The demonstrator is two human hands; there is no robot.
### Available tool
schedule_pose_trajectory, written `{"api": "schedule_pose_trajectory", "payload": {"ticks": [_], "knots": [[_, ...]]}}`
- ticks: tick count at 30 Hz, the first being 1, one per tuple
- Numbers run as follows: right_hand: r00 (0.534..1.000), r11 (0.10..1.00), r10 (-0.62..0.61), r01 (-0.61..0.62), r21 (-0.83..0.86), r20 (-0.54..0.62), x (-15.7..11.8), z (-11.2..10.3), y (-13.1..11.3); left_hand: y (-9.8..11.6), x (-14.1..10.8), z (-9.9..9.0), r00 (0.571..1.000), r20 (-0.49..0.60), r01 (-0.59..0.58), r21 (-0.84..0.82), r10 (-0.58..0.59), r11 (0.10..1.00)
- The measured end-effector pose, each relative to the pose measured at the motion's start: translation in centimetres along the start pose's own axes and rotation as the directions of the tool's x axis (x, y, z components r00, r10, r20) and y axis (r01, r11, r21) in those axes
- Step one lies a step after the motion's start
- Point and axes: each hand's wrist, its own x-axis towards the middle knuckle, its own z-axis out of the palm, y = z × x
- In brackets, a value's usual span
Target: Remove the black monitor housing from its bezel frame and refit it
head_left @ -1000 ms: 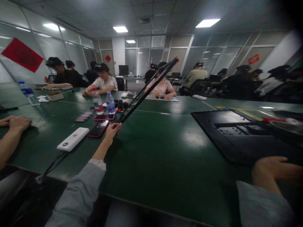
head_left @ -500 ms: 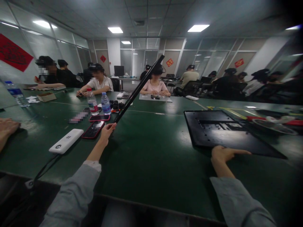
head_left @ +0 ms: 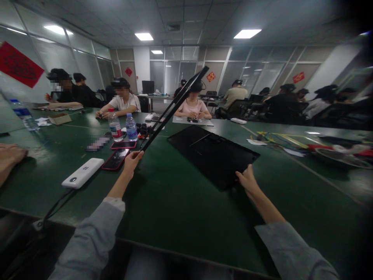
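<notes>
Pinched in my left hand (head_left: 133, 162) is the lower end of a thin black frame (head_left: 175, 105), which slants up and to the right and is seen almost edge-on. My right hand (head_left: 248, 179) grips the near right edge of a flat black panel (head_left: 211, 157), which looks like the cover of a screen or laptop. The panel lies low over the middle of the table, its dark face up, with a thin bright line on it. Whether it rests fully on the table I cannot tell. The fingers under its edge are hidden.
A white power bank (head_left: 83, 173), phones (head_left: 115, 159) and two bottles (head_left: 115, 126) stand left of the frame. Another person's hand (head_left: 11, 153) rests at the far left. Yellow cables (head_left: 276, 140) and a round metal dish (head_left: 339, 158) lie right. People sit across the table (head_left: 175, 217).
My right hand has brought the panel left to the middle and turned it, so a plainer face shows. The frame in my left hand has twisted slightly, showing a gap between its bars.
</notes>
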Motion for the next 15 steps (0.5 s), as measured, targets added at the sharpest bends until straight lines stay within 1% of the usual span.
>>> {"api": "schedule_pose_trajectory", "payload": {"ticks": [2,3,4,6,7,8,11,12,13,15], "knots": [[0.989,0.993,0.079,-0.089,0.076,0.127,1.0,-0.4,-0.3,0.3,-0.1,0.1,0.999,-0.006,-0.032,0.004,0.032,0.999],[0.985,0.992,0.09,-0.102,0.073,0.15,1.5,-0.5,-0.3,0.4,-0.1,0.1,0.999,-0.009,-0.047,0.004,0.047,0.999],[0.988,0.994,0.087,-0.094,0.049,0.124,1.9,-0.7,-0.2,0.5,-0.1,0.1,0.998,-0.008,-0.059,0.007,0.059,0.998],[0.999,0.999,0.041,-0.041,-0.03,0.004,2.7,-0.9,0.3,0.5,-0.1,0.2,0.997,-0.01,-0.08,0.027,0.081,0.996],[0.999,0.998,0.009,-0.011,-0.065,-0.034,3.1,-0.9,0.6,0.5,-0.1,0.2,0.996,-0.012,-0.089,0.046,0.09,0.995],[0.999,0.996,-0.021,0.018,-0.085,-0.032,3.3,-0.8,1.0,0.5,-0.1,0.2,0.995,-0.013,-0.099,0.069,0.1,0.993],[0.994,0.99,-0.066,0.076,-0.116,0.09,3.8,-0.5,1.9,0.3,0.0,0.1,0.988,0.003,-0.152,0.151,0.154,0.977],[0.992,0.984,-0.086,0.099,-0.151,0.087,3.8,-0.3,1.9,0.2,-0.1,0.1,0.984,0.019,-0.178,0.185,0.177,0.967],[0.992,0.972,-0.117,0.125,-0.201,0.052,3.7,-0.2,1.7,0.2,-0.2,0.1,0.979,0.038,-0.206,0.221,0.203,0.953],[0.981,0.947,-0.185,0.161,-0.278,-0.064,3.5,-0.1,0.4,0.4,-0.5,0.1,0.964,0.07,-0.267,0.295,0.258,0.917]]}}
